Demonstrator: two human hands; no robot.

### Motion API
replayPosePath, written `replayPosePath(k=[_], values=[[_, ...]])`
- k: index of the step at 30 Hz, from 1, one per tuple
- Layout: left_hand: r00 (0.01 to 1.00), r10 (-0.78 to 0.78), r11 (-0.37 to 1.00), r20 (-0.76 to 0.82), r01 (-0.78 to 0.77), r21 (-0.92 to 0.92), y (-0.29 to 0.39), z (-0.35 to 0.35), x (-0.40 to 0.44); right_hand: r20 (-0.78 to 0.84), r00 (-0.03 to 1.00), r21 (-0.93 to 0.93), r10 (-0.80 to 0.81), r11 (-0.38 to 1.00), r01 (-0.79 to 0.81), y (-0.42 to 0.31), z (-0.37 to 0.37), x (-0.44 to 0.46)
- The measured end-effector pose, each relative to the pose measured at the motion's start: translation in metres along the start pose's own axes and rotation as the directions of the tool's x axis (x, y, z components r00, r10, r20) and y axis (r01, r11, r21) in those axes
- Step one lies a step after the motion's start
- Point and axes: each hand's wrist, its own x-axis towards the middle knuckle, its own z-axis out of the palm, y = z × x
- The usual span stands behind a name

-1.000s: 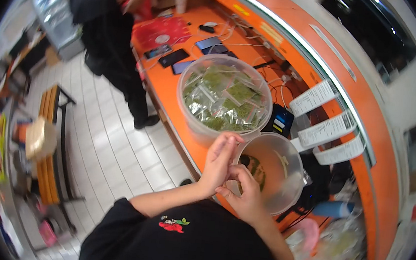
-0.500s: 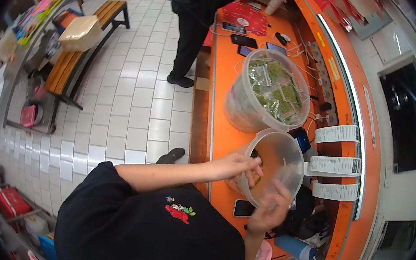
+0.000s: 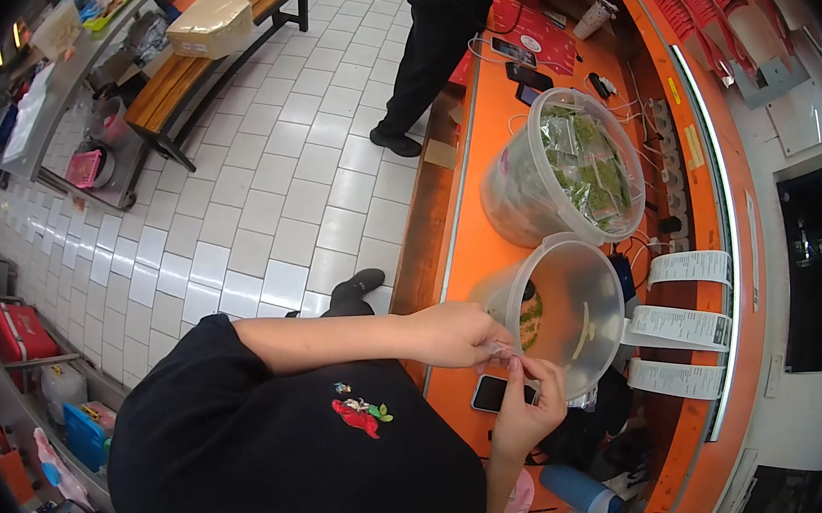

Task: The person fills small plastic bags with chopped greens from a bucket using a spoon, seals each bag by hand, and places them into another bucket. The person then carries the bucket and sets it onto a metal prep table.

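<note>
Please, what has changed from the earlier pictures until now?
The left hand and right hand, just before apart, have come together near the emptier bucket, pinching what looks like clear plastic. The bucket of green packets stayed beside the emptier one.

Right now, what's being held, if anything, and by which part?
Left hand and right hand seem to pinch a small clear scrap; which part of it, I cannot tell.
</note>
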Motion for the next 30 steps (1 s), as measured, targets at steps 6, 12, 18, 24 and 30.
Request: replayPosePath(k=[6, 12, 18, 24, 30], values=[[0.988, 0.120, 0.989, -0.095, -0.111, 0.103, -0.006, 0.001, 0.009, 0.045, 0.974, 0.326, 0.224, 0.918, -0.226, 0.015, -0.006, -0.012], [0.849, 0.325, 0.935, -0.416, -0.355, 0.006, -0.006, 0.009, 0.034, -0.246, 0.963, 0.069, 0.110, 0.993, -0.096, 0.036, -0.016, -0.013], [0.969, 0.230, 0.972, -0.091, -0.234, -0.034, -0.013, 0.017, 0.062, -0.109, 0.987, -0.194, -0.117, 0.977, 0.094, -0.002, -0.014, 0.018], [0.960, 0.273, 0.917, -0.061, -0.279, -0.284, -0.020, -0.008, 0.081, -0.075, 0.920, 0.386, 0.384, 0.862, -0.329, 0.038, -0.004, 0.032], [0.869, 0.495, 0.794, -0.026, -0.439, 0.421, -0.002, -0.029, 0.093, 0.187, 0.979, -0.267, -0.083, 0.955, 0.132, 0.028, -0.012, 0.061]])
